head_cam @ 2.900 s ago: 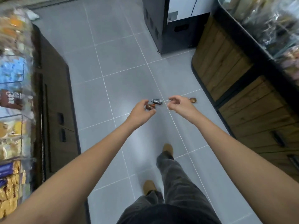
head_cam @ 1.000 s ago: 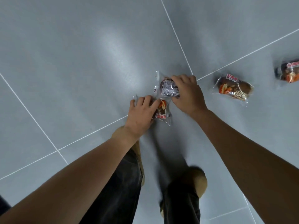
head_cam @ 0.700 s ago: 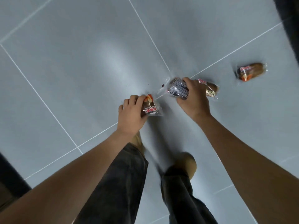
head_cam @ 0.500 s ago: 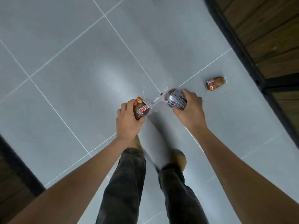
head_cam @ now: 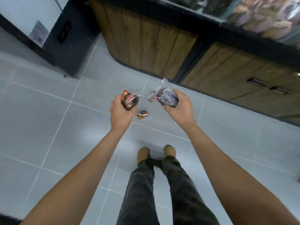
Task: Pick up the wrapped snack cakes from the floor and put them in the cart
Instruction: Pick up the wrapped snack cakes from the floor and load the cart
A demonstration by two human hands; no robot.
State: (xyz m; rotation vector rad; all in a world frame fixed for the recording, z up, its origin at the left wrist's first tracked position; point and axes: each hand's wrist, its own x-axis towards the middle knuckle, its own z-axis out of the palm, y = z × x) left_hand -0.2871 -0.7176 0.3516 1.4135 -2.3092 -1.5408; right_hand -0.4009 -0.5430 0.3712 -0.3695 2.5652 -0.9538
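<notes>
Your left hand (head_cam: 121, 112) hides the lower half of a brown snack cake (head_cam: 129, 99) in its closed grip; your right hand (head_cam: 177, 105) clasps a dark, label-up cake (head_cam: 168, 97). A third cake (head_cam: 142, 114) lies on the floor (head_cam: 48, 114), its print blurred.

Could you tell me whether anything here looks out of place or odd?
Yes: one small brown wrapped snack cake lies on the grey tiled floor, in front of the wooden cabinet, rather than on a shelf. The left hand and right hand each hold a similar cake.
</notes>
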